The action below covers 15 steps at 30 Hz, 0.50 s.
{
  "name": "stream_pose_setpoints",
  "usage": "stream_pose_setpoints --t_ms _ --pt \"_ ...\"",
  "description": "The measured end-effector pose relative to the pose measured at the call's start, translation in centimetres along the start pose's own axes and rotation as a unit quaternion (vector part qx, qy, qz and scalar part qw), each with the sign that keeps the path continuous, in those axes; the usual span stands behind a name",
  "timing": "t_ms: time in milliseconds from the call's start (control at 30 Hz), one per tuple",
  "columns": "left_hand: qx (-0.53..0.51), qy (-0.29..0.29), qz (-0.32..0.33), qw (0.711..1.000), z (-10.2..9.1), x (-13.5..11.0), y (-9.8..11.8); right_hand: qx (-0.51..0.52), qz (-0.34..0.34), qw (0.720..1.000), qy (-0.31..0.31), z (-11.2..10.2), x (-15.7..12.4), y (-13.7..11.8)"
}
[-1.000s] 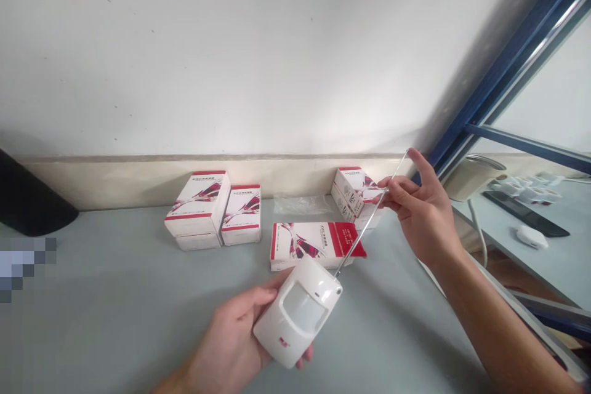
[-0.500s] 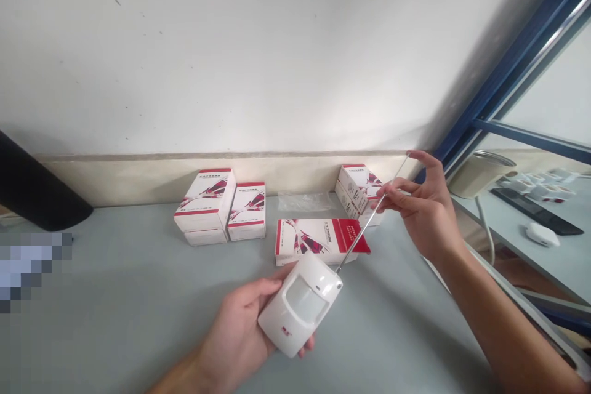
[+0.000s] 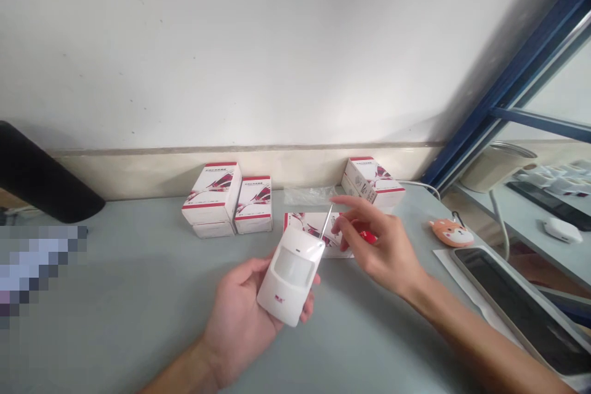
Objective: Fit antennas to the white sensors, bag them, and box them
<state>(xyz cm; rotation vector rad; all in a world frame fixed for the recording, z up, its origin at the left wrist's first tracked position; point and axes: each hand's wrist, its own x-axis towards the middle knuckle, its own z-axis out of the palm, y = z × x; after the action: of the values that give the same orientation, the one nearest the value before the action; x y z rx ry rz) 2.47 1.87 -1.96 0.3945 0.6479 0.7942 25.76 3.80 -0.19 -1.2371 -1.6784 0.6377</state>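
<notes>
My left hand point(image 3: 240, 320) cradles a white motion sensor point(image 3: 289, 276), palm up, over the grey table. A thin metal antenna point(image 3: 327, 221) sticks up from the sensor's top right corner and is now short. My right hand point(image 3: 378, 246) is just right of the sensor, with its index fingertip touching the antenna's tip and the other fingers loosely curled. Behind both hands lies a flat red-and-white box point(image 3: 307, 222), partly hidden by them.
More red-and-white boxes point(image 3: 212, 197) stand along the wall, with another point(image 3: 373, 181) at the back right and a clear plastic bag point(image 3: 308, 196) between them. An orange fox-shaped trinket point(image 3: 450, 232) and a dark tablet point(image 3: 517, 305) lie on the right. A black object point(image 3: 41, 181) sits far left.
The antenna, long and slanted a second ago, has been pushed down to a short stub. My right hand moved down and left toward the sensor. The view shifted rightward, revealing the tablet and trinket.
</notes>
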Motion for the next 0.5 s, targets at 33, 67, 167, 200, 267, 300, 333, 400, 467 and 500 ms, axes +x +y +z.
stream_pose_setpoints --t_ms 33,67,167,200,267,300,333,400,467,500 --pt "-0.003 0.001 0.008 1.0 -0.1 0.0 0.0 -0.014 -0.015 1.0 -0.01 0.4 -0.3 -0.1" --pt "-0.005 0.002 0.015 1.0 -0.2 0.0 0.1 -0.03 -0.032 0.999 -0.017 0.8 -0.6 -0.2" --pt "-0.005 0.005 0.028 1.0 -0.2 0.0 0.2 -0.056 -0.073 0.995 -0.031 1.3 -1.0 -0.4" --pt "-0.003 0.004 0.03 1.0 -0.2 0.0 0.3 -0.062 -0.084 0.994 -0.032 1.3 -0.9 -0.4" --pt "0.001 -0.002 0.04 0.999 0.1 -0.1 0.5 -0.096 -0.112 0.989 -0.03 1.0 -0.7 -0.2" --pt "0.001 -0.002 0.049 0.999 0.2 -0.2 0.7 -0.128 -0.131 0.983 -0.027 0.9 -0.6 -0.1" --pt "0.002 0.001 0.064 0.998 0.3 -0.3 0.9 -0.166 -0.15 0.974 -0.022 0.6 -0.5 0.1" --pt "0.001 0.021 0.109 0.994 0.6 -0.4 1.5 -0.231 -0.173 0.957 -0.014 0.1 -0.2 0.5" --pt "-0.008 0.054 0.159 0.986 0.7 -0.5 2.2 -0.25 -0.166 0.954 -0.011 -0.4 0.2 0.8" --pt "-0.016 0.071 0.179 0.981 0.7 -0.5 2.6 -0.247 -0.15 0.957 -0.01 -0.7 0.6 0.9"
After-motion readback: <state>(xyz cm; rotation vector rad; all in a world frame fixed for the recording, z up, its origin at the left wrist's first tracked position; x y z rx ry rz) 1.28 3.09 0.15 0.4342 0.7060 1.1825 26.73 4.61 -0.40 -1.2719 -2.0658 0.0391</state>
